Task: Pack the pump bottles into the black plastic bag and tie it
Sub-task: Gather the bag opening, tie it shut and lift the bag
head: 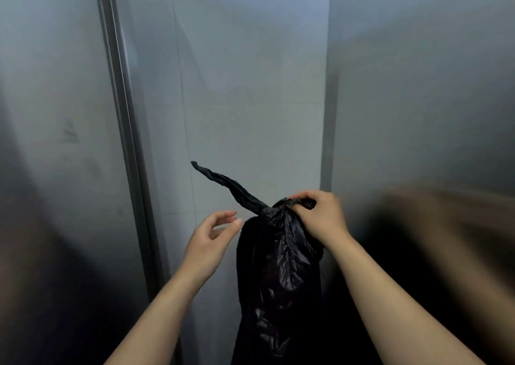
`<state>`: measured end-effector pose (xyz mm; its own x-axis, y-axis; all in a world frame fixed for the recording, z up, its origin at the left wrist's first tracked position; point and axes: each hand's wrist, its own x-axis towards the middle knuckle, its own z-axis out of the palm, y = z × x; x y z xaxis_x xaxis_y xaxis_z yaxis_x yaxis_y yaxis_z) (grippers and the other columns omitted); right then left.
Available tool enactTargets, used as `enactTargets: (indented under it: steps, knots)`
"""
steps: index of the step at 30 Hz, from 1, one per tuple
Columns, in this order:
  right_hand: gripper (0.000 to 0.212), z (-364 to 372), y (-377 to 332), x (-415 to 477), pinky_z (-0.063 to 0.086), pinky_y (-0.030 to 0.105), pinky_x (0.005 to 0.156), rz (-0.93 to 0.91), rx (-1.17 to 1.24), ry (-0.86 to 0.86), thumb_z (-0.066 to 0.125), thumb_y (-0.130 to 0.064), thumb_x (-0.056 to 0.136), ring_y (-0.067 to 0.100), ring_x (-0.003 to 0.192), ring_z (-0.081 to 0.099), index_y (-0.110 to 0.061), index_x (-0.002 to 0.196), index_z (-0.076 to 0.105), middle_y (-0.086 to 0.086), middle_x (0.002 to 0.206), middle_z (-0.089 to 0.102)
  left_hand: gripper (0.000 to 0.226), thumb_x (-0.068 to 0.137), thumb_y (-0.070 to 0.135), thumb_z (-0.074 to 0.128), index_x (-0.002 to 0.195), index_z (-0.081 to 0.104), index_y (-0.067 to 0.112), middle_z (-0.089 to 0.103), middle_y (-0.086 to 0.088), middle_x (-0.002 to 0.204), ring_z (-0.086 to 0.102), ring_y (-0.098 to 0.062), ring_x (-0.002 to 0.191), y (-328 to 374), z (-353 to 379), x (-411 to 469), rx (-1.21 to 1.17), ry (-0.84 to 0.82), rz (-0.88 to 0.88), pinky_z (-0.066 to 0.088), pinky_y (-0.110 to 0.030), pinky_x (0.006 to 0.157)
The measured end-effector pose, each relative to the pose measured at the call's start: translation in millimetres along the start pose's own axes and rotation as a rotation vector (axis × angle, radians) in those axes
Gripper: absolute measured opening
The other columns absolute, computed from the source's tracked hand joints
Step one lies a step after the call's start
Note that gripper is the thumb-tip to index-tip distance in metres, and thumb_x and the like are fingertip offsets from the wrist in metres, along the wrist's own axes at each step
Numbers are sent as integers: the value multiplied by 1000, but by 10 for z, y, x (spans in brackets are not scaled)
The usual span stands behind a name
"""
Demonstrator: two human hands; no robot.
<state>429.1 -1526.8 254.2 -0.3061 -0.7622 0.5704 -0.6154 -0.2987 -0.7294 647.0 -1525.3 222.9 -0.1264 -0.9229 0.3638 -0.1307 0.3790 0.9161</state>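
- At far left we see a metal door seam running down grey steel panels; nothing of the task sits there.
- Our left hand hovers just beside the bag, fingers loosely curled and open, holding nothing, close to the base of the tail but apart from it.
- The tail is a twisted strip of plastic sticking up and left from the gathered neck, free in the air.
- The bag hangs in front of us, black, crinkled and glossy, long and narrow, its lower end running out of view at the bottom. The bottles do not show; we judge that they are inside, since the body looks filled and pulls straight down.
- Our right hand is closed on the bunched neck at the top, thumb and fingers pinching the gathered plastic, and seems to carry the whole weight.
- What could go wrong, as we judge it: the knot looks half made, so if the left hand misses the tail it may untwist and the neck may open.
- Thin film under a heavy load could stretch or tear at the pinch, or slip through the right fingers and drop.
- Pulling the tail too hard could snap it before the knot seats.
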Motion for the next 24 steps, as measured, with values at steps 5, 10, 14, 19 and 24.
enactTargets:
  steps: [5, 10, 14, 19, 24]
  knots:
    - [8, 108, 213, -145, 38, 10, 63, 30, -70, -55, 75, -16, 73, 5, 68, 57, -19, 80, 74, -8, 72, 64, 19, 82, 43, 63, 100, 64, 37, 65, 14, 107, 62, 7, 91, -185, 93, -65, 38, -65, -15, 49, -26, 86]
    - [24, 357, 708, -603, 37, 18, 71, 175, -287, -400, 73, -32, 75, 11, 85, 58, -19, 95, 70, 0, 97, 70, 22, 80, 40, 66, 101, 63, 34, 65, 12, 106, 62, 0, 95, -492, 208, -235, 155, -133, -62, 44, -19, 81]
    - [29, 473, 1051, -1069, 39, 20, 77, 311, -345, -697, 69, -39, 79, 14, 99, 61, -20, 100, 68, 0, 108, 69, 25, 81, 38, 66, 104, 62, 29, 64, 11, 105, 60, -5, 100, -803, 249, -507, 238, -149, -133, 44, -19, 83]
    - [32, 448, 1061, -1325, 41, 21, 89, 269, -324, -611, 71, -36, 78, 16, 107, 58, -21, 106, 67, 1, 115, 65, 26, 81, 41, 66, 104, 61, 30, 64, 10, 105, 58, -4, 102, -950, 226, -806, 364, -155, -154, 40, -16, 79]
    - [31, 265, 787, -1407, 45, 36, 95, 190, -366, -501, 67, -43, 78, 23, 113, 55, -25, 104, 65, 3, 119, 61, 29, 81, 43, 66, 106, 60, 30, 62, 9, 109, 57, -7, 102, -775, 196, -1062, 443, -128, -106, 41, -23, 85]
